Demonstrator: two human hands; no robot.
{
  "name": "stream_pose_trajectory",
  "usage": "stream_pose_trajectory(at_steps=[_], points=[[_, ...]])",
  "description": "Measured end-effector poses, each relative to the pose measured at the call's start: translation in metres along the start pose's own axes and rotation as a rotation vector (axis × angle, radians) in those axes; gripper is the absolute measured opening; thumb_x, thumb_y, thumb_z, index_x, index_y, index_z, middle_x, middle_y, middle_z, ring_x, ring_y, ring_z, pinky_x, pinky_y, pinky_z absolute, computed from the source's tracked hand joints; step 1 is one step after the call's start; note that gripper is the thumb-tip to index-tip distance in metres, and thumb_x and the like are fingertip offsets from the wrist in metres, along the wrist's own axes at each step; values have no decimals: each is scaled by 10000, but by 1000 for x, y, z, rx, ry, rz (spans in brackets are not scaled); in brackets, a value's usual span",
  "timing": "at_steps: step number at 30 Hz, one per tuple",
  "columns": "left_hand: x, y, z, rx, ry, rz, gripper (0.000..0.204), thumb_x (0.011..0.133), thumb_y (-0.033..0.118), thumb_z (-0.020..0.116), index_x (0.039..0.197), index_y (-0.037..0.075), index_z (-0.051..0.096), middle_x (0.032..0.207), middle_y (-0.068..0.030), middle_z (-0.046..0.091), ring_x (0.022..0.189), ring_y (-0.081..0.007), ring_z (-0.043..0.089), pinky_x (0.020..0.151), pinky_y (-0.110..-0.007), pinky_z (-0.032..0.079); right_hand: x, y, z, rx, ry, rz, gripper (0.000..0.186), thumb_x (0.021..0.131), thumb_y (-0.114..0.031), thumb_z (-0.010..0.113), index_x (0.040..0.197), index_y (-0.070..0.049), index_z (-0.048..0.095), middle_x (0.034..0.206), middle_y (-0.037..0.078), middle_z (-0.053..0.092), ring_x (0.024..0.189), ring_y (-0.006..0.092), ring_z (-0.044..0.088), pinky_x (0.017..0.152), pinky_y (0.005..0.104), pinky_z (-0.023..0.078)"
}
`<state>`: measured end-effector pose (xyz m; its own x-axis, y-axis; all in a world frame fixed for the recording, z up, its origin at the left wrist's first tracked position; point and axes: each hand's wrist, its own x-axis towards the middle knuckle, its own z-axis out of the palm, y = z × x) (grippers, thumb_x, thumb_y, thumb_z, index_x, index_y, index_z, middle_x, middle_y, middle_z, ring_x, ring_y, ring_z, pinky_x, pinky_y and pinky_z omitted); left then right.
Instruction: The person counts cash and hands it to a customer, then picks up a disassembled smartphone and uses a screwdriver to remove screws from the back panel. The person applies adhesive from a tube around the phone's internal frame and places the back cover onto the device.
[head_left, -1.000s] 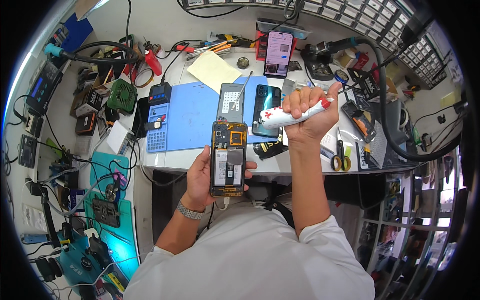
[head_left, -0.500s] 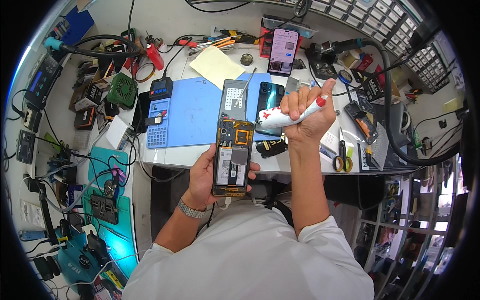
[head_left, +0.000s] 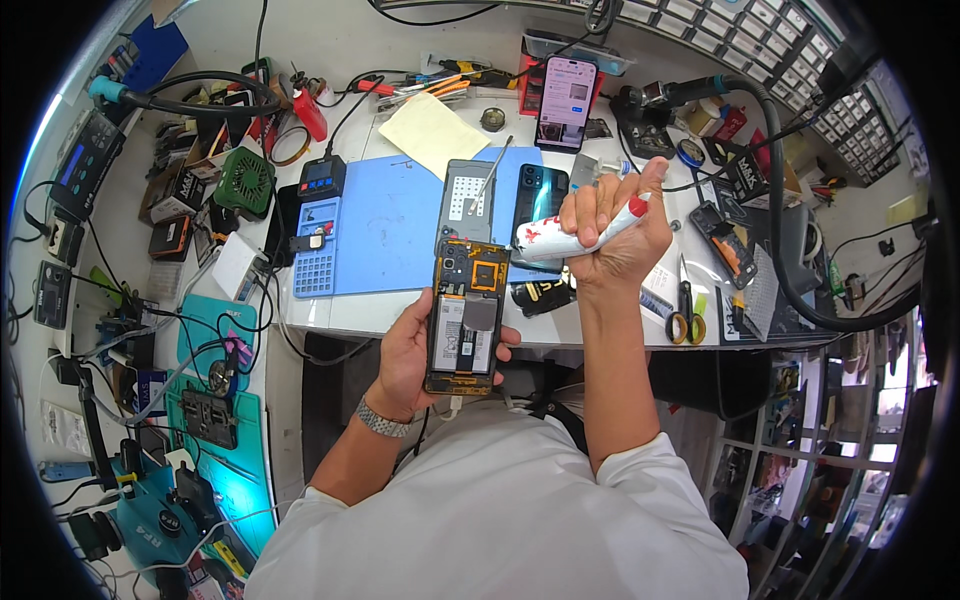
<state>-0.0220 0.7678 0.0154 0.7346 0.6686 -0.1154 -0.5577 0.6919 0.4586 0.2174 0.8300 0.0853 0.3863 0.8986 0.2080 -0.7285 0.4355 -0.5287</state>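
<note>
My left hand (head_left: 402, 345) is closed around an opened phone (head_left: 487, 345), gripping its two long sides. The phone's battery, camera opening and orange strips lie exposed. In the fist of my right hand (head_left: 632, 242) is a white glue tube (head_left: 552, 238) with red marks. Its narrow tip points left, at the phone's upper right corner; whether they touch I cannot tell. Just beyond the phone lies a grey phone inner cover (head_left: 455, 205) with a thin metal tool (head_left: 487, 178) across it. A dark teal phone (head_left: 541, 185) rests partly behind the tube.
A blue mat (head_left: 385, 225) covers the bench middle, with a cream cloth (head_left: 432, 135) at its far edge. One lit phone (head_left: 567, 105) stands upright at the back. Scissors (head_left: 685, 315) and a black can (head_left: 543, 295) lie near the front edge. A thick hose (head_left: 775, 200) curves down the right side.
The tube has turned slightly in my right hand, its red marks shifting a little. My left hand and the opened phone stay almost still.
</note>
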Motion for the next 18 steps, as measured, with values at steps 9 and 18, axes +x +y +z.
stream_pose_trajectory(at_steps=[9, 18], points=[[-1, 1, 3, 24, 12, -12, 750, 1143, 576, 187, 1571, 23, 457, 1335, -356, 655, 1120, -351, 748, 904, -513, 659, -1, -2, 3, -27, 12, -9, 695, 1148, -507, 469, 554, -158, 386, 498, 31, 371, 364, 187, 453, 431, 372, 467], [0, -3, 4, 35, -11, -43, 753, 1147, 561, 175, 1555, 0, 471, 1321, -348, 666, 1114, -342, 751, 891, -506, 664, -4, -2, 9, -17, 12, 8, 697, 1148, -496, 475, 544, -161, 379, 492, 29, 372, 360, 185, 453, 419, 372, 465]])
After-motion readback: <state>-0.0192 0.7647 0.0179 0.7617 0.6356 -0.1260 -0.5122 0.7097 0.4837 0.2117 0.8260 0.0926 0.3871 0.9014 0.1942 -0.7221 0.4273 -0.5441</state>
